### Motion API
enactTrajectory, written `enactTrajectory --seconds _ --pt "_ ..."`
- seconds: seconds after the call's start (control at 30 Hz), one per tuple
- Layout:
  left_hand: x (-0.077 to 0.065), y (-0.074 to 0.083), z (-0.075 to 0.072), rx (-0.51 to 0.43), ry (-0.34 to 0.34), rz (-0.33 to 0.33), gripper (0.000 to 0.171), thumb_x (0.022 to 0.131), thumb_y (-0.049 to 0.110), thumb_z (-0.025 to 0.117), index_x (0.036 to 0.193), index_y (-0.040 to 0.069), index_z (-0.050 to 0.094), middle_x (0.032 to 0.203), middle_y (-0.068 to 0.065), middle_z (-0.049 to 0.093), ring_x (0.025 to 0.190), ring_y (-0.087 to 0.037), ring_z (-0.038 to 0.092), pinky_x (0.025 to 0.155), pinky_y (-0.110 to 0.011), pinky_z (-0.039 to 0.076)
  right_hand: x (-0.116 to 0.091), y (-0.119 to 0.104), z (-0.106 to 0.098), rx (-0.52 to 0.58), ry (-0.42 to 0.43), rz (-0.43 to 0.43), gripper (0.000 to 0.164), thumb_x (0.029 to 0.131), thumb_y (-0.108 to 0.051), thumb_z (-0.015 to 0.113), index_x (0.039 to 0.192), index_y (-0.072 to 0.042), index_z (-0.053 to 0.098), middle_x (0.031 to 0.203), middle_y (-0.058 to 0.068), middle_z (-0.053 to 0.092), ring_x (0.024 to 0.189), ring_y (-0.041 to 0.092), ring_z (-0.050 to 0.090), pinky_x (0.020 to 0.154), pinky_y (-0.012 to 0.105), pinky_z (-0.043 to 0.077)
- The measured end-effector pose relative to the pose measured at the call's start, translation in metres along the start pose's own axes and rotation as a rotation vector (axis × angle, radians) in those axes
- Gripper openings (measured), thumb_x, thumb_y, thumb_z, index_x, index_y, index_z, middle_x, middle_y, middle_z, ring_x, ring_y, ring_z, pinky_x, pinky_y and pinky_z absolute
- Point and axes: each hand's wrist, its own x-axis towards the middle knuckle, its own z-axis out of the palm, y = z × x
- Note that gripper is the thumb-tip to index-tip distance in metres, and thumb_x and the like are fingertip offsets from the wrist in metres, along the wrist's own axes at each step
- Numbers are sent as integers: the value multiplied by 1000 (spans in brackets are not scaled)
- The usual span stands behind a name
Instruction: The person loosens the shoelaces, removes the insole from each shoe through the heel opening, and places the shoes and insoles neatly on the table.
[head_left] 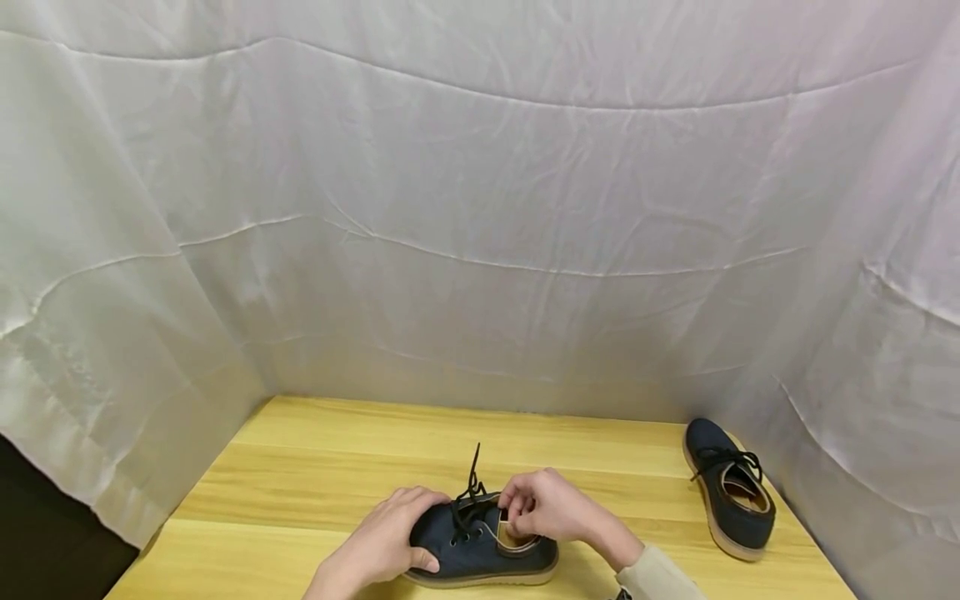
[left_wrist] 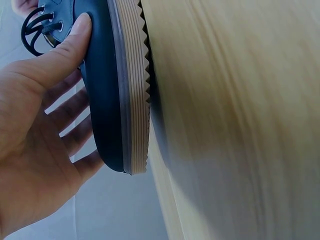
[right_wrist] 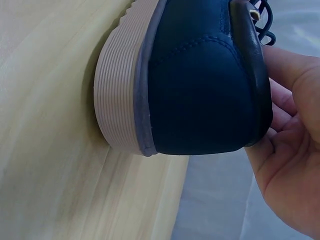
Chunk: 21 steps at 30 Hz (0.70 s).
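Note:
A dark navy lace-up shoe (head_left: 472, 554) stands sole-down on the wooden table, its toe to the left. My left hand (head_left: 392, 533) grips the toe end, with the thumb on the near side and the fingers round the far side. In the left wrist view, that thumb presses on the dark upper (left_wrist: 107, 100). At the shoe's opening, my right hand (head_left: 546, 507) has curled fingers and pinches at the collar or tongue area; the exact part is hidden. The right wrist view shows the heel (right_wrist: 200, 100) with the hand behind the collar. Black laces (head_left: 471, 504) stick up loosely.
A matching shoe (head_left: 723, 492) with a tied bow stands at the table's right side, toe pointing away. Pale curtains (head_left: 480, 208) hang behind and on both sides of the wooden table (head_left: 315, 467). A dark area (head_left: 52, 517) lies at the lower left.

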Motion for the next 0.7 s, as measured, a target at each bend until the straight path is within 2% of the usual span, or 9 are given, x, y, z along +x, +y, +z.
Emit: enactTrajectory --seconds 0.33,0.7 --pt "0 0 -1 -6 -7 -2 80 67 39 93 138 21 63 134 5 65 124 -25 58 102 -57 47 -1 -6 -2 -41 0 -9 15 83 -1 76 88 -15 77 75 -14 70 69 -3 64 66 19 54" --pt "0 0 0 6 3 3 80 66 38 94 138 22 62 134 6 65 124 -24 58 102 -56 48 -1 -12 -1 -98 -2 -109 17 83 0 75 83 -16 80 74 -15 72 67 -7 63 62 16 53"
